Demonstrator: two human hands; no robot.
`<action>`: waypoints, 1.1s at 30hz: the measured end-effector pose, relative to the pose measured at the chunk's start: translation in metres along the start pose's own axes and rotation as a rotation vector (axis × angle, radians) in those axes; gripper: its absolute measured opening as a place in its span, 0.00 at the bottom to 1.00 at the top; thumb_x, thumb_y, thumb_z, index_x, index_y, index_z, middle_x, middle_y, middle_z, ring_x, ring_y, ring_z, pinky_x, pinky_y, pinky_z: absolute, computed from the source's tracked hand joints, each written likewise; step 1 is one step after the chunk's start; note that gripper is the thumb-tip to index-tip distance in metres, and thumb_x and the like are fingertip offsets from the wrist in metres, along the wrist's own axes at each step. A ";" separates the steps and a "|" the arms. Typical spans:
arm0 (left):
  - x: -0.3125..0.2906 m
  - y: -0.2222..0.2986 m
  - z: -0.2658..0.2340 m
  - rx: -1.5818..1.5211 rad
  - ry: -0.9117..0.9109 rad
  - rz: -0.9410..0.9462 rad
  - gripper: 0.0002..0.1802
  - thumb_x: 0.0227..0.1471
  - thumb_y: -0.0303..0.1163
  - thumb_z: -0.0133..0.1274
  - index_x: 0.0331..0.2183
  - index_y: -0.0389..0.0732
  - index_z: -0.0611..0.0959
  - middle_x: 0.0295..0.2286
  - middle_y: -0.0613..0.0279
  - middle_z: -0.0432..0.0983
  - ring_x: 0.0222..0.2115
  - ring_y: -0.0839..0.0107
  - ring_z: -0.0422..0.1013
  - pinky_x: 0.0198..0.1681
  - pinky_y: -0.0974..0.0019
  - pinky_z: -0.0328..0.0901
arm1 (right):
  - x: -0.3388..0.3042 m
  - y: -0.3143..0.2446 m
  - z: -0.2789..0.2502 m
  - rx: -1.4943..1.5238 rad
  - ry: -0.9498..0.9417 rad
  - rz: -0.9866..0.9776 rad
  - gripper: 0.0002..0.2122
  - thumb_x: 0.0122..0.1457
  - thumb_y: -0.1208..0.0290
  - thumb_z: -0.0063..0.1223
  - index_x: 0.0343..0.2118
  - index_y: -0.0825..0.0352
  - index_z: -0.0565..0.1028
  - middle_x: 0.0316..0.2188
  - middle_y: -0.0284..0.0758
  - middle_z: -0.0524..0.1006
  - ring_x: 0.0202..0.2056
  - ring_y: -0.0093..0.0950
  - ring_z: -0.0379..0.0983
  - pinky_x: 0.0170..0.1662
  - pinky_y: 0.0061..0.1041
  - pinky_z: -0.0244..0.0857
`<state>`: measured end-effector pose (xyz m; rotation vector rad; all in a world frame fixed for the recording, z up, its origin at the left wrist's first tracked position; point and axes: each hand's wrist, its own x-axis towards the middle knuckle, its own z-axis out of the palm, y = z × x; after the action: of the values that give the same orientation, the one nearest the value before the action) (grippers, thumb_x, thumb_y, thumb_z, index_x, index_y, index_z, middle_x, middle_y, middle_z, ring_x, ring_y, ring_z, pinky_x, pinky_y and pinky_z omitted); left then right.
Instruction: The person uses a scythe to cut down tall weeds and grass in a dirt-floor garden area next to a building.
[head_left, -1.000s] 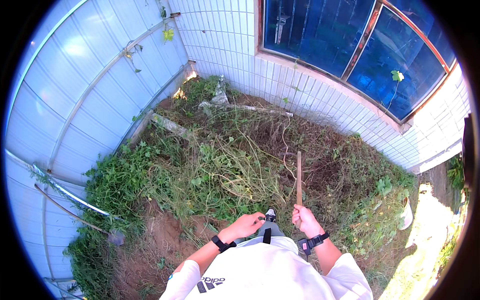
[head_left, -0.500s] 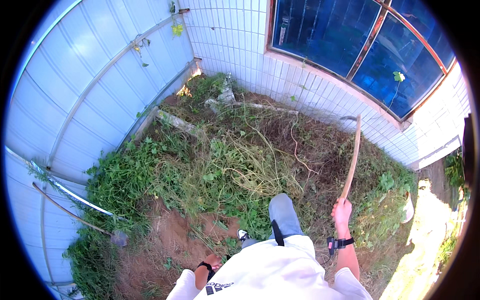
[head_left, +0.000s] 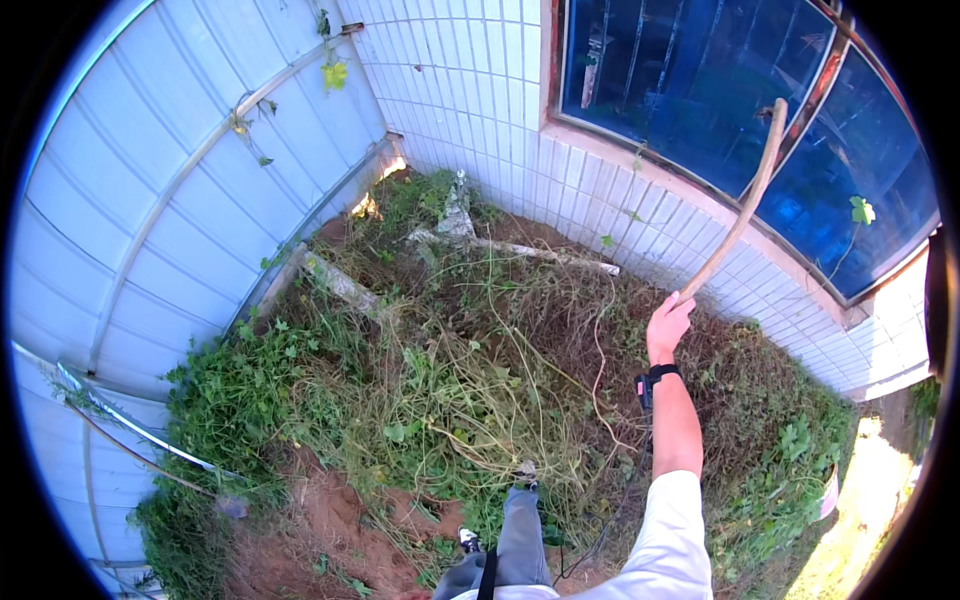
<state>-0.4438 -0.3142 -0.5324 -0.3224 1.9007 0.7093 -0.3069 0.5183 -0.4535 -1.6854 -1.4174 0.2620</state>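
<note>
One hand in clear view: your right hand (head_left: 669,325), raised at the end of an outstretched arm.
Right grip: fingers wrapped closed around the lower end of the sickle (head_left: 748,208); nothing else can be seen in your fist.
Sickle: its bent wooden handle rises from your fist and leans right, the upper end crossing the window (head_left: 690,80) in your view; against the dark panes you cannot make out the blade well.
Left hand: outside your view, so you cannot tell how far open it is or what it holds.
Wrist: a black band (head_left: 660,373) with a small box sits just below your right hand.
Sleeve: white, covering your upper right arm (head_left: 665,530).
Vines: a tangle of green and dry stems (head_left: 450,385) covers the ground ahead of you, below and left of your right hand.
Feet: one shoe (head_left: 526,470) at the edge of the tangle, the other (head_left: 469,541) nearer you, beside bare soil (head_left: 315,535).
Pole: a pale pole (head_left: 550,257) lies beyond the vines, near the tiled wall (head_left: 455,90).
Left side: a ribbed metal wall (head_left: 140,180), with a long-handled tool (head_left: 145,455) leaning there.
</note>
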 end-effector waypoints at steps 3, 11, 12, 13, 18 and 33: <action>-0.049 0.011 0.014 0.041 0.097 -0.030 0.15 0.56 0.39 0.47 0.38 0.38 0.79 0.27 0.59 0.76 0.27 0.72 0.69 0.31 0.67 0.64 | -0.067 0.026 0.110 -0.066 -0.191 0.115 0.13 0.62 0.63 0.40 0.35 0.70 0.61 0.22 0.56 0.73 0.26 0.56 0.70 0.28 0.51 0.63; -0.087 0.110 0.043 0.343 0.152 0.066 0.17 0.54 0.42 0.50 0.38 0.38 0.80 0.28 0.52 0.76 0.29 0.65 0.70 0.34 0.59 0.64 | -0.272 0.130 0.113 -0.604 -1.739 -0.679 0.07 0.46 0.69 0.53 0.20 0.59 0.82 0.21 0.38 0.79 0.26 0.36 0.77 0.27 0.34 0.69; -0.090 0.126 0.048 0.377 0.147 0.094 0.18 0.55 0.42 0.49 0.38 0.37 0.80 0.28 0.50 0.76 0.29 0.63 0.70 0.34 0.58 0.64 | -0.303 0.131 0.080 -0.653 -1.652 -0.808 0.08 0.47 0.67 0.51 0.22 0.61 0.82 0.25 0.38 0.80 0.27 0.38 0.77 0.28 0.34 0.70; -0.089 0.150 0.051 0.361 0.041 0.147 0.18 0.55 0.42 0.50 0.38 0.37 0.79 0.29 0.48 0.76 0.30 0.61 0.71 0.35 0.57 0.64 | -0.327 0.145 0.050 -0.644 -1.551 -0.783 0.09 0.47 0.67 0.50 0.22 0.62 0.81 0.25 0.38 0.80 0.27 0.39 0.77 0.29 0.35 0.69; -0.041 0.130 0.032 0.315 -0.176 0.293 0.13 0.57 0.35 0.46 0.39 0.36 0.76 0.28 0.58 0.79 0.24 0.71 0.75 0.27 0.68 0.69 | -0.348 0.102 -0.092 -0.353 -1.169 -0.402 0.22 0.60 0.60 0.38 0.19 0.73 0.75 0.17 0.48 0.75 0.28 0.45 0.76 0.36 0.39 0.71; 0.030 0.072 -0.102 0.919 -0.320 0.748 0.17 0.51 0.41 0.46 0.37 0.40 0.79 0.29 0.49 0.78 0.34 0.51 0.75 0.38 0.56 0.68 | -0.578 0.038 -0.431 -0.616 -0.975 0.215 0.19 0.58 0.59 0.45 0.30 0.76 0.70 0.24 0.58 0.75 0.30 0.55 0.73 0.34 0.46 0.70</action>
<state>-0.5694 -0.3169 -0.5064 1.0548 1.8031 0.2467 -0.1855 -0.1938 -0.4425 -2.3697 -2.1614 0.9408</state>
